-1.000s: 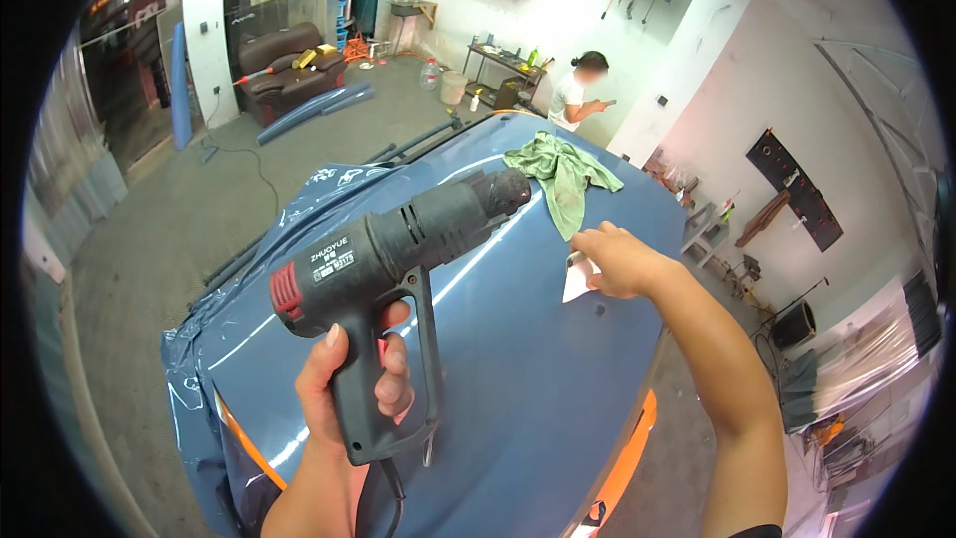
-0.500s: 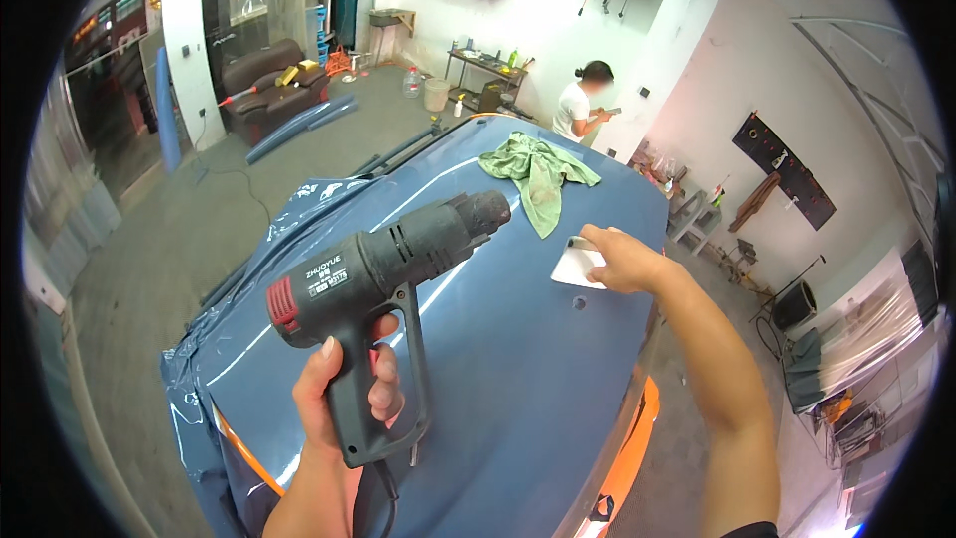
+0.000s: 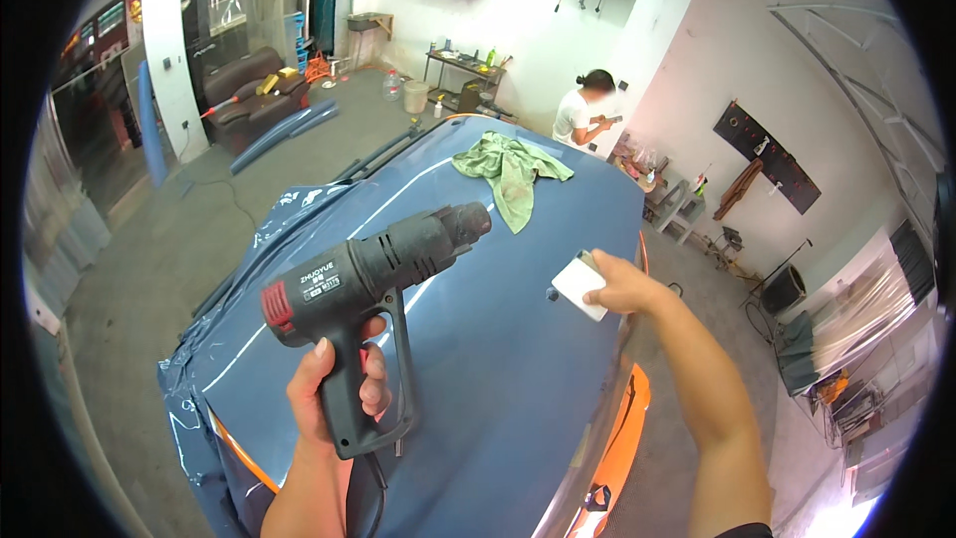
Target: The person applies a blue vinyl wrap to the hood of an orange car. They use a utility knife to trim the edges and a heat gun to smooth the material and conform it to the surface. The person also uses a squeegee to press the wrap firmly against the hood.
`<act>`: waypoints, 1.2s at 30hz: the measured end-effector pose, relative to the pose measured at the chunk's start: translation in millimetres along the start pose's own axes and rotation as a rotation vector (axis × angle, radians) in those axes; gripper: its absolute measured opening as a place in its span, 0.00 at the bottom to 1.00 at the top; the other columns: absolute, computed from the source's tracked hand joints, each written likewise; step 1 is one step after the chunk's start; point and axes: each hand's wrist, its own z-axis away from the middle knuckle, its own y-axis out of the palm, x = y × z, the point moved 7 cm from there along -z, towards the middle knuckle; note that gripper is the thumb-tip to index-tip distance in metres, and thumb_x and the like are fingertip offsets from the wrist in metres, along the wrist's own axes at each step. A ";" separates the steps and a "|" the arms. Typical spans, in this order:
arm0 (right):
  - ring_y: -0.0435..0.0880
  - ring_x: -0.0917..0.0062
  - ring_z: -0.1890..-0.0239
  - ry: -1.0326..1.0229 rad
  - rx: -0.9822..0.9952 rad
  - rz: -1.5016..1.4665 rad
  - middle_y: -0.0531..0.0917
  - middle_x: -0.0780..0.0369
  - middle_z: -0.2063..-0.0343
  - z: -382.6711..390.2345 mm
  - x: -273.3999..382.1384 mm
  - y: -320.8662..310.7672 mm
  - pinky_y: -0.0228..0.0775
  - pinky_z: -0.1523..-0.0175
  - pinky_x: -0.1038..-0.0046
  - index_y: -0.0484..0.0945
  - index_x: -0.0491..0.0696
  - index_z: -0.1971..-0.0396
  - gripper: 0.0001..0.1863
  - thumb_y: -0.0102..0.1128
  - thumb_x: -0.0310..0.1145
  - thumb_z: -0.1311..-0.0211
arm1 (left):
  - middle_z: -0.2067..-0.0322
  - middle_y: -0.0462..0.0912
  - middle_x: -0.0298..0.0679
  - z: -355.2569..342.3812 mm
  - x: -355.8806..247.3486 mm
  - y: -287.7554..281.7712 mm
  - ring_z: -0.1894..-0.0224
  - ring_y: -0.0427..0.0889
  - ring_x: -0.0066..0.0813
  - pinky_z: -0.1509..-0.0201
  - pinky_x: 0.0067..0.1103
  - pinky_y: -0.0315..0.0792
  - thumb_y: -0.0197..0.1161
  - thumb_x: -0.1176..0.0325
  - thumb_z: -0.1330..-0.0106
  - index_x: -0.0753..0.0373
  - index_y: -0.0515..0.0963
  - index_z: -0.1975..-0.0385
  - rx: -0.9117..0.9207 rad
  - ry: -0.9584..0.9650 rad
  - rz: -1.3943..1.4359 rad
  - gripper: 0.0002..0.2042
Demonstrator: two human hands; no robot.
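My left hand (image 3: 344, 379) is wrapped round the handle of a black heat gun (image 3: 368, 274) with a red rear vent, its nozzle pointing up and to the right. A white flat squeegee (image 3: 578, 289) is gripped in my right hand (image 3: 627, 284) and lies at the right side of the panel. Under both hands stretches a car panel covered in blue-grey film (image 3: 478, 369). A small dark round spot shows on the film beside the squeegee's left corner. Farther back on the panel lies a crumpled green cloth (image 3: 510, 174).
Loose blue film (image 3: 184, 408) hangs over the panel's left edge, and orange bodywork (image 3: 622, 438) shows at the right. Beyond the car stands a person in a white shirt (image 3: 578, 115). A brown sofa (image 3: 249, 95) and a low workbench (image 3: 463, 70) are at the back.
My right hand has turned the squeegee and drawn it slightly nearer, up to the round spot. The view has shifted a little to the right; my left hand still holds the heat gun.
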 end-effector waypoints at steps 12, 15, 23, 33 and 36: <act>0.80 0.77 0.82 0.425 -0.437 -1.040 0.83 0.57 0.69 98.6 -1.3 69.7 0.68 0.81 0.74 0.70 0.37 0.53 0.18 0.61 0.31 0.36 | 0.66 0.85 0.51 -1.2 5.1 34.4 0.74 0.85 0.34 0.69 0.24 0.80 0.64 0.54 0.36 0.76 0.73 0.40 -0.093 -0.222 -0.605 0.32; 0.80 0.78 0.81 0.508 -0.466 -1.033 0.83 0.57 0.67 92.9 7.9 75.2 0.69 0.80 0.75 0.71 0.38 0.52 0.19 0.61 0.33 0.38 | 0.66 0.84 0.46 -13.3 20.1 74.6 0.71 0.84 0.31 0.64 0.26 0.79 0.68 0.58 0.34 0.72 0.78 0.47 -0.016 -0.332 -0.804 0.24; 0.81 0.74 0.82 0.574 -0.526 -0.884 0.82 0.55 0.72 78.9 25.8 66.8 0.71 0.81 0.70 0.70 0.37 0.54 0.19 0.61 0.32 0.38 | 0.65 0.82 0.40 -40.0 35.5 111.3 0.68 0.83 0.27 0.62 0.25 0.78 0.68 0.60 0.30 0.69 0.78 0.50 -0.009 -0.271 -0.901 0.19; 0.84 0.71 0.78 0.517 -0.644 -0.948 0.82 0.53 0.67 92.1 2.7 76.3 0.73 0.79 0.68 0.70 0.37 0.52 0.20 0.61 0.30 0.41 | 0.66 0.83 0.40 -25.5 51.3 100.3 0.68 0.82 0.26 0.62 0.25 0.78 0.69 0.61 0.31 0.69 0.79 0.51 0.056 -0.316 -0.914 0.18; 0.82 0.71 0.79 0.483 -0.591 -0.983 0.82 0.54 0.70 79.8 11.8 80.8 0.71 0.80 0.68 0.70 0.37 0.54 0.19 0.62 0.31 0.41 | 0.65 0.82 0.40 -36.8 56.9 104.9 0.68 0.82 0.26 0.62 0.25 0.78 0.70 0.59 0.32 0.69 0.79 0.52 0.052 -0.312 -1.030 0.19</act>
